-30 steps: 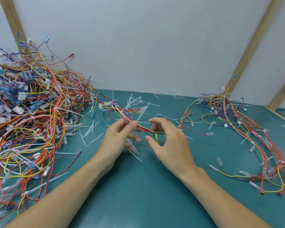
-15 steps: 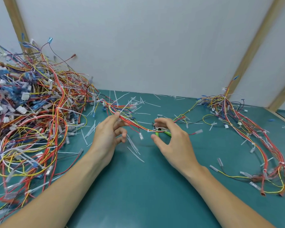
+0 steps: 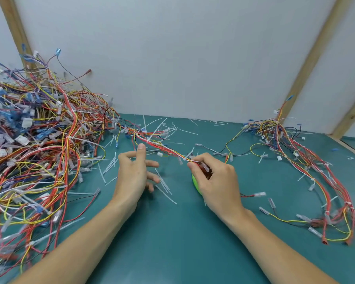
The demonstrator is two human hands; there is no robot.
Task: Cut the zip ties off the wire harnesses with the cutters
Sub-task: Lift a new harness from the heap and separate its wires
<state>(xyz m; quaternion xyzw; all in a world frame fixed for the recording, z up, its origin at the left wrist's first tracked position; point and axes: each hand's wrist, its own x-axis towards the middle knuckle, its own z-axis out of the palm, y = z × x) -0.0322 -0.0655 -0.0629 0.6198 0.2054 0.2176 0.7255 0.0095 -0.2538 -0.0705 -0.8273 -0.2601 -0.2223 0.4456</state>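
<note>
A large tangled heap of wire harnesses (image 3: pixel 35 152) is piled at the left of the teal table (image 3: pixel 172 242); a smaller, looser harness bundle (image 3: pixel 307 160) is laid at the right. Cut zip-tie pieces (image 3: pixel 164 186) are scattered between them. One harness strand (image 3: pixel 162 146) is stretched from the heap to the right hand (image 3: pixel 215 181), whose fingers are curled around green-handled cutters (image 3: pixel 196 184) and the strand's end. The left hand (image 3: pixel 133 173) is held loosely spread, gripping nothing, its fingertips near the strand.
</note>
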